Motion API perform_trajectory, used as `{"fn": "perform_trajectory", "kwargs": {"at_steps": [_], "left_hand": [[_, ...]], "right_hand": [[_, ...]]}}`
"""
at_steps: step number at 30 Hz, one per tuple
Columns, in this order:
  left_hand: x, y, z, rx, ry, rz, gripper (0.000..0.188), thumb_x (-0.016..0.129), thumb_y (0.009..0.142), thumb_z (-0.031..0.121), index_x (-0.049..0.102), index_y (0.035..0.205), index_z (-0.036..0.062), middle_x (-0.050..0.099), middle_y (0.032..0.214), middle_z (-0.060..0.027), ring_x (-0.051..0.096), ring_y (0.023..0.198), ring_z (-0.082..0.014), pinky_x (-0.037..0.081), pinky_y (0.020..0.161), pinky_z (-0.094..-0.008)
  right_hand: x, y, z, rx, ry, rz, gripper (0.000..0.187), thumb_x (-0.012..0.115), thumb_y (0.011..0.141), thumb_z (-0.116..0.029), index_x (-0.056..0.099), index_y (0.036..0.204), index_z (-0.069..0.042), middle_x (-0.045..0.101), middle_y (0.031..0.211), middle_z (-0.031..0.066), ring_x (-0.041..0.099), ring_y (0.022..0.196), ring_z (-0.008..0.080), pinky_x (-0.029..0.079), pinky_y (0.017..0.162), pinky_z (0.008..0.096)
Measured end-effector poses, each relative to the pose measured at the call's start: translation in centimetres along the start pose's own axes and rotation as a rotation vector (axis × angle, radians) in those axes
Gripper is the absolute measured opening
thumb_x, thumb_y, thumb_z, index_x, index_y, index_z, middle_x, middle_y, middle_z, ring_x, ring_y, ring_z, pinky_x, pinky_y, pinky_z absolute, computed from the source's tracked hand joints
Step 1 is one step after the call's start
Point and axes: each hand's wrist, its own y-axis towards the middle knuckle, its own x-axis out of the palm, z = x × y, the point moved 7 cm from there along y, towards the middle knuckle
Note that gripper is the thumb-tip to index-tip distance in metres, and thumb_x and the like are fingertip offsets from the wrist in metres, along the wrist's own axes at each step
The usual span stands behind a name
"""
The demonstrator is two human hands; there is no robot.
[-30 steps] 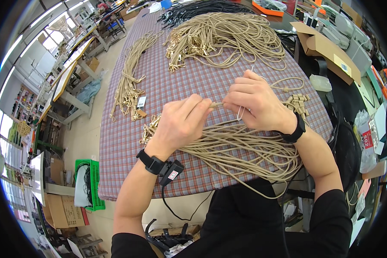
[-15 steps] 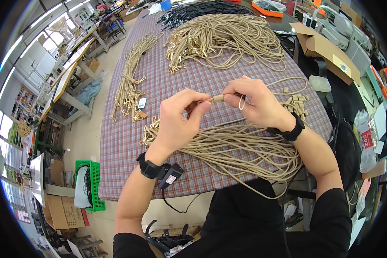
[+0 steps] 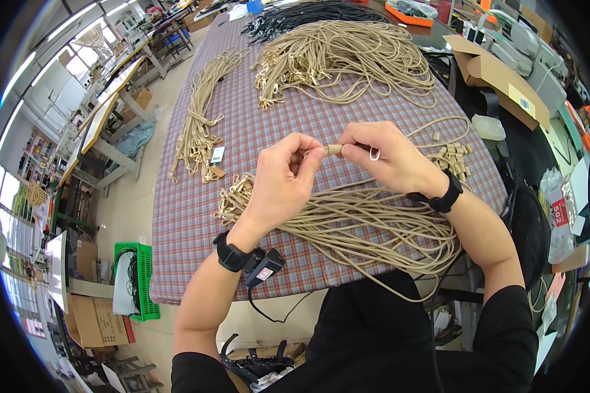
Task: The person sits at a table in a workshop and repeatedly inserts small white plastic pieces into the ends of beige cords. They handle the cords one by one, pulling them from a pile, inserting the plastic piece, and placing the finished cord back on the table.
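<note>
Above the near bundle of tan cords (image 3: 373, 219), my two hands meet at a small tan tube (image 3: 335, 149). My left hand (image 3: 283, 171) is closed in a pinch at its left end; whatever else those fingertips hold is hidden. The thumb and forefinger of my right hand (image 3: 385, 152) grip the right end. A thin white loop (image 3: 374, 154) hangs at my right fingers. One tan cord (image 3: 449, 118) curves away beyond my right hand. Several loose tan tubes (image 3: 455, 157) lie beside my right wrist. Gold metal clips (image 3: 233, 198) tip the bundle's left end.
A checked cloth (image 3: 269, 131) covers the table. Farther off lie a large tan cord pile (image 3: 360, 59), a narrower bundle (image 3: 203, 111) with a tag, and black cords (image 3: 314, 16). An open cardboard box (image 3: 498, 78) stands right; a green basket (image 3: 149, 281) is at left.
My left hand has shifted slightly to the right, its fingertips closer to my right hand. Less of the tan tube shows between them. The white loop has turned a little.
</note>
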Motion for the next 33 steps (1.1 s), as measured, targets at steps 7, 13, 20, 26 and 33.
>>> {"fn": "perform_trajectory", "kwargs": {"at_steps": [7,13,20,26,33], "left_hand": [[0.6,-0.2,-0.2,-0.009,-0.062,0.013,0.012,0.066,0.11,0.012,0.067,0.107,0.0006,0.061,0.076,0.0058,0.051,0.064,-0.0004,0.039,0.057,-0.0196],[0.6,-0.2,-0.3,-0.003,-0.095,0.029,0.014,0.067,0.109,0.012,0.069,0.107,-0.0012,0.065,0.078,0.0033,0.054,0.064,-0.0014,0.041,0.057,-0.0196],[0.4,0.0,-0.8,-0.117,-0.288,-0.046,0.025,0.063,0.112,0.017,0.075,0.114,-0.0052,0.074,0.088,-0.0066,0.063,0.064,-0.0077,0.047,0.056,-0.0218],[0.6,0.1,-0.8,-0.091,-0.296,-0.046,0.029,0.061,0.113,0.017,0.074,0.122,-0.0075,0.076,0.093,-0.0101,0.065,0.068,-0.0092,0.05,0.058,-0.0228],[0.7,0.1,-0.6,-0.047,-0.24,-0.044,0.029,0.061,0.113,0.016,0.076,0.122,-0.0071,0.076,0.093,-0.009,0.064,0.069,-0.0082,0.049,0.06,-0.0225]], "right_hand": [[0.0,-0.2,0.5,0.104,0.084,-0.017,0.015,0.07,0.102,-0.012,0.073,0.101,0.003,0.073,0.082,0.0125,0.067,0.073,0.0203,0.054,0.068,0.0355],[0.0,-0.4,0.6,0.174,0.127,-0.006,0.016,0.071,0.102,-0.014,0.075,0.103,0.002,0.075,0.083,0.0063,0.063,0.076,0.0094,0.053,0.067,0.0298],[-0.2,-0.5,0.8,0.231,0.155,0.017,0.017,0.073,0.101,-0.014,0.077,0.102,0.002,0.076,0.085,0.0042,0.064,0.078,0.0073,0.053,0.067,0.0283],[-0.2,-0.6,0.8,0.25,0.151,0.028,0.016,0.075,0.099,-0.014,0.08,0.1,0.001,0.078,0.085,0.0056,0.065,0.077,0.0076,0.053,0.066,0.0289],[0.0,-0.5,1.0,0.269,0.203,0.019,0.018,0.075,0.097,-0.013,0.082,0.105,0.002,0.081,0.09,0.0074,0.07,0.083,0.0095,0.059,0.075,0.0308]]}}
